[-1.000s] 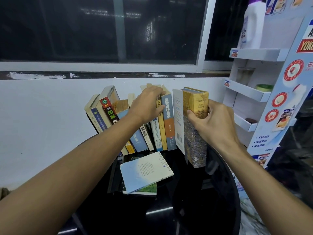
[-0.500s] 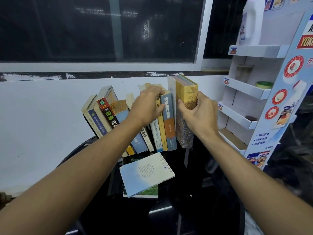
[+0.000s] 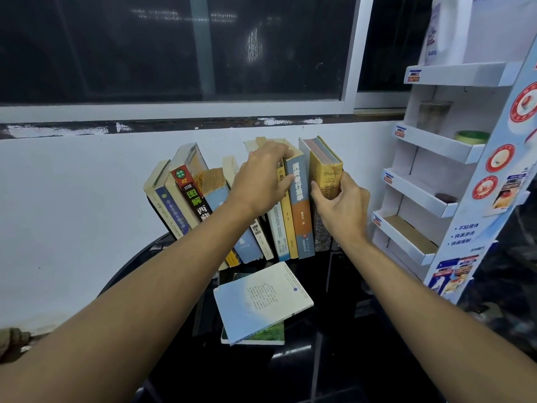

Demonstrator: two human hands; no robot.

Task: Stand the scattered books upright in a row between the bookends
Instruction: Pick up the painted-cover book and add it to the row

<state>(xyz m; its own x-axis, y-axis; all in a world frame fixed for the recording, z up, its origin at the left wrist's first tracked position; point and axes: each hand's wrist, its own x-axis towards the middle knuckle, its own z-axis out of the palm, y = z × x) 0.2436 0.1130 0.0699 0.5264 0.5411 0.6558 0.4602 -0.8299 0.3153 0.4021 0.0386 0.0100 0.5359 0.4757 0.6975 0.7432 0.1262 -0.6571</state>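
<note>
Head view shows the yellow book (image 3: 325, 170) standing upright at the right end of the row of books (image 3: 220, 205), along the far edge of the black round table (image 3: 334, 359) against the white wall (image 3: 72, 199). The right hand (image 3: 341, 207) pinches this book low on its spine, thumb on the left side and fingers wrapped round the right. It stands just beside a blue and orange book (image 3: 299, 205), touching or nearly so. The left hand (image 3: 261, 181) grips the middle of the row, fingers hooked over the top edges and the thumb pressed on the blue and orange spine. Books to the left of that hand lean leftward. Near the middle of the table a pale blue book (image 3: 261, 301) lies flat, skewed across a green book (image 3: 270, 334) beneath it. By the table's right edge stands a white cardboard rack (image 3: 436, 74) holding a white bottle (image 3: 444, 27), a glass jar (image 3: 434, 116) and a green roll (image 3: 472, 137).
</note>
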